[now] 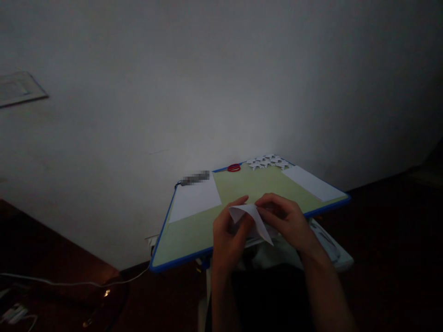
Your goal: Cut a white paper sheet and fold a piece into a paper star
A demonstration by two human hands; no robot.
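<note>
Dim room, plain white wall behind a small green-topped table (pixel 194 230) with a blue rim. The person's left hand (pixel 228 235) and right hand (pixel 287 221) both pinch a folded white paper (pixel 254 221), held just above the table's near edge. Fingers of both hands are closed on it, left at the upper-left corner, right along the top edge. Looks mid-fold: a crease is being formed. The next move likely needs edges aligned before pressing flat. The paper tapers to a point aimed down-right, toward the person; its long axis runs upper-left to lower-right. Blank sheets (pixel 195 200) and finished folded pieces (pixel 268 162) lie farther back, beside a red loop (pixel 234 168).
</note>
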